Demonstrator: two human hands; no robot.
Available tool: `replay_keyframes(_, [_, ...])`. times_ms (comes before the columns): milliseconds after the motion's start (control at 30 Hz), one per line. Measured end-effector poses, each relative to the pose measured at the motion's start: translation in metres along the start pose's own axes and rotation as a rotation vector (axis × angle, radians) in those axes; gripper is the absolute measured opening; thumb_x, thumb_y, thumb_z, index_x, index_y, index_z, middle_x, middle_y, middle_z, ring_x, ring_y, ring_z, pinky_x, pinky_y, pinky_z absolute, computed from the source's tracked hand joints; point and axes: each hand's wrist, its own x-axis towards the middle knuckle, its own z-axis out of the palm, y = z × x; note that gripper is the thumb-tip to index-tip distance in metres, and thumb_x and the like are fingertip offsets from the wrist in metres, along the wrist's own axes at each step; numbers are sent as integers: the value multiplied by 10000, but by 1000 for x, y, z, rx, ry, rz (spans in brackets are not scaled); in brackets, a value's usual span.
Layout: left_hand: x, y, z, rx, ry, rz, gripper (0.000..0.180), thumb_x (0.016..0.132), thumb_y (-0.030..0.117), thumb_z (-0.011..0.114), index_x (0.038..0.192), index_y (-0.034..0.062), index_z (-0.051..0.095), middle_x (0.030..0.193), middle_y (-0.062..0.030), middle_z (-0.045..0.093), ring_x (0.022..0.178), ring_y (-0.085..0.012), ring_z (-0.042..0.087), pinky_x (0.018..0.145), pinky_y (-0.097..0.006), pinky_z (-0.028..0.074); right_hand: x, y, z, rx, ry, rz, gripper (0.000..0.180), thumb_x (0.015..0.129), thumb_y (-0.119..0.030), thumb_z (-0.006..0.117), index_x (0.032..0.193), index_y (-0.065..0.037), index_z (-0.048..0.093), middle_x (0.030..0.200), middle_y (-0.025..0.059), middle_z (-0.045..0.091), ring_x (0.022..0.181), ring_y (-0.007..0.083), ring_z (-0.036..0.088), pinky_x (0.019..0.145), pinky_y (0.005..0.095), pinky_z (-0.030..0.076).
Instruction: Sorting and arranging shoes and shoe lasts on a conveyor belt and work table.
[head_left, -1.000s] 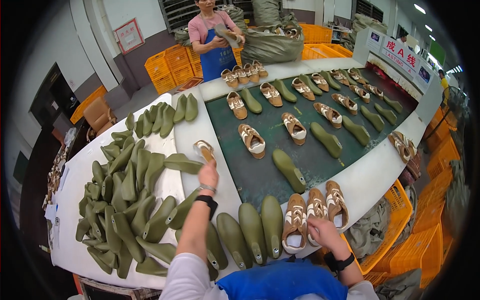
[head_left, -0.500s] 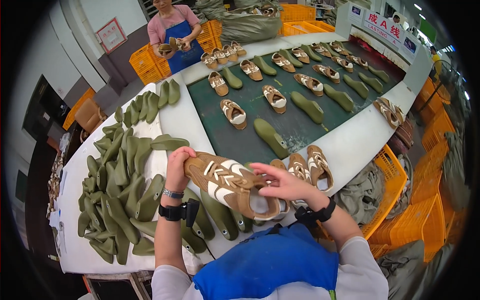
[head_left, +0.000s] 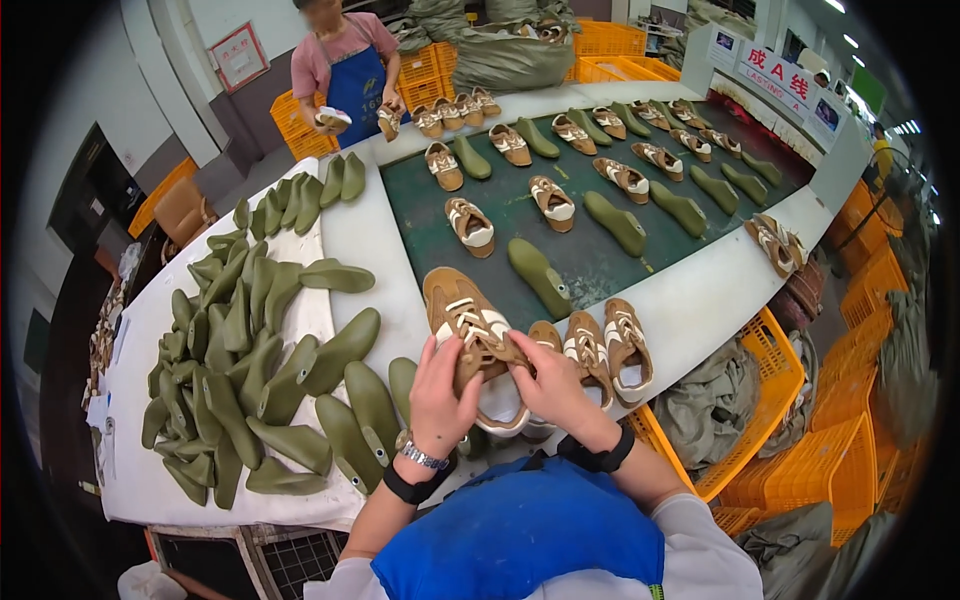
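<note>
A brown and white lace-up sneaker [head_left: 452,292] is held in front of me over the near table edge, toe pointing away and heel toward me. My left hand [head_left: 440,395] grips its left side by the opening, thumb at the collar. On the opposite side, my right hand [head_left: 552,382] has its fingers around the collar and lace area. Both hands partly cover the upper. Just right of it, brown sneakers [head_left: 626,345] stand in a row on the white edge. Green shoe lasts [head_left: 345,350] lie close to my left hand.
A large heap of green lasts [head_left: 225,400] covers the left white table [head_left: 125,400]. Sneakers and lasts stand in rows on a dark green conveyor belt [head_left: 430,270]. Across it, a person in a blue apron [head_left: 358,90] holds sneakers. Orange crates [head_left: 770,375] with grey-green cloth stand at right.
The sneaker has turned from lying sideways to toe-away. My left hand has moved from its toe to its left side near the opening. Across the belt, the person's hands have moved apart.
</note>
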Motion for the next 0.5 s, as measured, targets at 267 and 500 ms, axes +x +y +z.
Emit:
replay_keyframes(267, [-25,-11,3,-94,20,-228,323,826,64,538,1142,1,521,989,-207,606,896,-359,603,765,-393,478,-12,-10,-3,-204,-109,-78,396,829,-306,569,1171,-115,518,966,138,575,801,316,608,665,389,508])
replay_keyframes(500, [-17,-12,14,0,-165,-200,331,835,94,539,1143,-22,508,952,-237,608,838,-396,601,714,-421,479,-29,-7,-22,-73,-504,-275,364,770,-319,626,1055,-112,535,868,102,563,759,306,602,607,410,485])
